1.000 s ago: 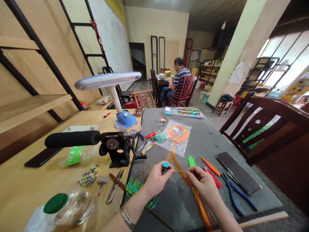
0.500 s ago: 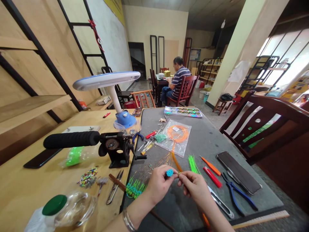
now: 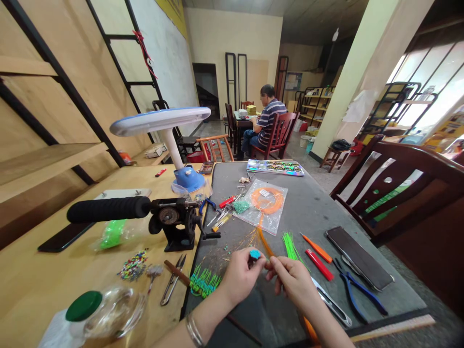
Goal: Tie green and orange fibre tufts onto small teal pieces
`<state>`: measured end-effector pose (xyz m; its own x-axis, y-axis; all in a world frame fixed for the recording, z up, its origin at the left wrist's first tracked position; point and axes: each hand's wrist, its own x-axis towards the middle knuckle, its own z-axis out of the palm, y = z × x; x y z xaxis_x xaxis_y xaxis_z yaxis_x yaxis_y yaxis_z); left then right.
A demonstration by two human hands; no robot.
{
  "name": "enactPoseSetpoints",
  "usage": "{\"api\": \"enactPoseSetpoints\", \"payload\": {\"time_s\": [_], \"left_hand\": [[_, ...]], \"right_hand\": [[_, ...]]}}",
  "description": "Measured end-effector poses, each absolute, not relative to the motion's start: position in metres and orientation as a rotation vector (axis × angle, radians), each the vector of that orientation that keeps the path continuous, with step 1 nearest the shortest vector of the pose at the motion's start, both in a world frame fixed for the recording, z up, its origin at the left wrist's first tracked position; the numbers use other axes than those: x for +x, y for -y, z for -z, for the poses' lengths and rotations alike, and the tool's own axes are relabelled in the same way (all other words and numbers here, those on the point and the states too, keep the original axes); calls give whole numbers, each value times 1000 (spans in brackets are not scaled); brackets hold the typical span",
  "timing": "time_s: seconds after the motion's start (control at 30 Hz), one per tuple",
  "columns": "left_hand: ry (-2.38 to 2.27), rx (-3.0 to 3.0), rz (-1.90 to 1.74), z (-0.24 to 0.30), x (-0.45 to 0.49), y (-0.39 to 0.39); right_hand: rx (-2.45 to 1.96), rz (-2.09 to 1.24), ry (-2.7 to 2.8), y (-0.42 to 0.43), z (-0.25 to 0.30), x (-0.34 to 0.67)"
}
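A bright turquoise bunch of small pieces [image 3: 254,254] pokes out of the curled fingers of my left hand [image 3: 241,275]. My right hand [image 3: 292,276] is closed in a pinch, its fingertips meeting those of the left. Whatever lies between the fingertips is too small to name. Beyond the hands, a bundle of orange strands [image 3: 265,241] runs back to a clear bag [image 3: 277,220] with a coiled orange line. Left of my left wrist lies a row of green and turquoise strands [image 3: 203,281] on a brown stick [image 3: 177,272].
Right of my hands lie green strands [image 3: 290,245], a red lighter [image 3: 319,265], an orange pen-like tool [image 3: 317,248], blue pliers [image 3: 353,295] and a phone [image 3: 358,258]. A hand-cranked black device [image 3: 177,224], scissors [image 3: 173,280], beads [image 3: 132,266] and a green-lidded jar [image 3: 84,305] stand left. Someone sits farther back.
The fingertips of both hands have drawn closer together. A small yellowish bit between them, visible before, is now hidden. The turquoise bunch has shifted slightly up.
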<state>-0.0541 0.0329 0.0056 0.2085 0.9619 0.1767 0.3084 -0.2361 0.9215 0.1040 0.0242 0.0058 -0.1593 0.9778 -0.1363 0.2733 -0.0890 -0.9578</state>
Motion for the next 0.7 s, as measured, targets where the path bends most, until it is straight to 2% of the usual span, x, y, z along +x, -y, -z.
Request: {"api": "enactPoseSetpoints", "payload": {"time_s": [0.13,0.33,0.6,0.7], "left_hand": [[-1085,1329,-1034,-5,-51,-38],[-1043,1131,-1028,-5,-51,-37],[-1030,1134,-995,-5,-52,-36],[-1043,1179,-971,-5,-54,-36]], "right_hand": [[-1395,-1181,1439,-26,-3,104],[-1286,-1210,1427,-24,6,96],[-1307,-1134,1469,-22,10,97],[-1436,-918,1586,-22,5,115]]}}
